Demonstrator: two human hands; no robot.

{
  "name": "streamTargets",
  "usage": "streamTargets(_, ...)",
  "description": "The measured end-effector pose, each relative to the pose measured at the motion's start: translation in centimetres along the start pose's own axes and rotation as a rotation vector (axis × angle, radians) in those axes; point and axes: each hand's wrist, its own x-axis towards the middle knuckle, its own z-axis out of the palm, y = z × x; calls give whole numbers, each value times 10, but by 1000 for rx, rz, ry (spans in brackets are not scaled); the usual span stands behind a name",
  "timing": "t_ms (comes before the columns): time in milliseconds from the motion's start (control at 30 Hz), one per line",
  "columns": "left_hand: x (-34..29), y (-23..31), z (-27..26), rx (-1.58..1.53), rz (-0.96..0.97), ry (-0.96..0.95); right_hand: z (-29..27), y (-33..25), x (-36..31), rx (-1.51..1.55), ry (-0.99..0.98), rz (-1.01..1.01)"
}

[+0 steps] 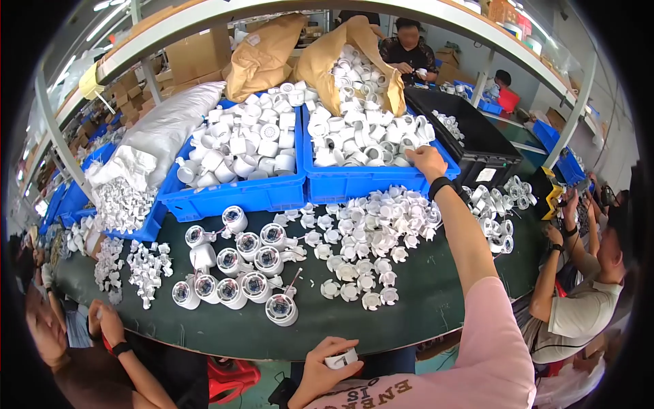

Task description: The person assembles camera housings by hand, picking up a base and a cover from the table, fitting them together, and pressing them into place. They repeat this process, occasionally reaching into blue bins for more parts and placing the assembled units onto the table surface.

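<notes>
My left hand (325,371) is low in front, at the table's near edge, with thumb and fingers closed round a small white plastic housing (341,359). My right arm stretches forward, and my right hand (428,162) reaches over the front right rim of the right blue crate (368,183). Its fingers are bent in against the white ring-shaped plastic housings (368,140) heaped there; the fingertips are partly hidden, so what they grip does not show. Below that crate, many white claw-shaped plastic pieces (371,228) lie in a loose pile on the green table (238,334).
Round white units with circular tops (255,286) stand left of centre. Beside the right crate are a left blue crate (235,198) of white cups, a black crate (480,140) and clear-edged rings (501,211). Co-workers sit on both sides and behind. A shelf rail (272,12) crosses overhead.
</notes>
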Motion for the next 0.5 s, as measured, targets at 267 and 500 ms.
streamTargets(267,7,8,1,-511,-71,110,-46,11,-130,981,-298,-264)
streamTargets(500,28,25,24,-364,19,176,-94,31,-356,1280,-707,-453)
